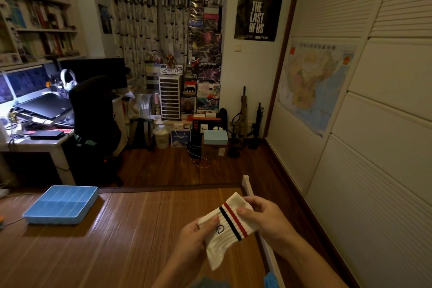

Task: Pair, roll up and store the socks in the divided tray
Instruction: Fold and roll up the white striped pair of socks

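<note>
We hold a striped white sock [228, 227].
One or two layers, unclear: left hand [194, 235] pinches below the stripes, right hand [264, 217] above them; divided tray [62, 203] well left.

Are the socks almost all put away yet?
Not yet. Done: nothing visible, the blue tray shows no socks in its compartments. In hand: the left hand and right hand both grip a white striped sock; one sock or a pair, I cannot tell. Left: rolling it up and putting it in the tray.
</note>
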Motion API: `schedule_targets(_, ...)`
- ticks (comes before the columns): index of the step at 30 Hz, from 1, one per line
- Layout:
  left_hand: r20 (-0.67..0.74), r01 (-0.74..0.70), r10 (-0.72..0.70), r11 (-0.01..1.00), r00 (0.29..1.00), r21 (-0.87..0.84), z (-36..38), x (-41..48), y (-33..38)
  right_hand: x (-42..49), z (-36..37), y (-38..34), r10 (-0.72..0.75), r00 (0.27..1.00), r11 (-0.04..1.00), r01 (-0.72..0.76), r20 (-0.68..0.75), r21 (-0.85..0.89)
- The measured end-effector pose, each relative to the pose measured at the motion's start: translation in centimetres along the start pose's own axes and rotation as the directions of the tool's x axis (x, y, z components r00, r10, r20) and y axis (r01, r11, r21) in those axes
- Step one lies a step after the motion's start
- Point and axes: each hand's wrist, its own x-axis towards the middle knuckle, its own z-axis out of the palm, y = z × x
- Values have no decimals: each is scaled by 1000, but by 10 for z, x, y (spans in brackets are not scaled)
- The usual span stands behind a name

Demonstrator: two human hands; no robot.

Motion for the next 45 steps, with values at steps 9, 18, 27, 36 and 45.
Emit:
schedule_targets(9, 20, 0, 2, 995, 1000, -103, 0, 0, -2, 2, 2, 5, -77, 981, 995, 86, -181, 46)
schedule_targets(18, -78, -168, 171, 985, 982, 44, -3, 5, -6, 7, -5, 16, 14, 985, 996, 2, -175, 87)
schedule_targets(27, 188, -339, 284, 722, 940, 603, -11, 4, 6, 0, -12, 15, -141, 988, 898, 152, 59, -414)
schedule_targets(36, 58, -425, 464, 746, 884, 514, 1, 9, 0, -6, 18, 6, -263, 962, 916, 224, -78, -333)
schedule_targets(45, -24, -444, 487, 816, 873, 371, -1, 8, 8, -4, 16, 2, -172, 984, 952, 176, 40, -252)
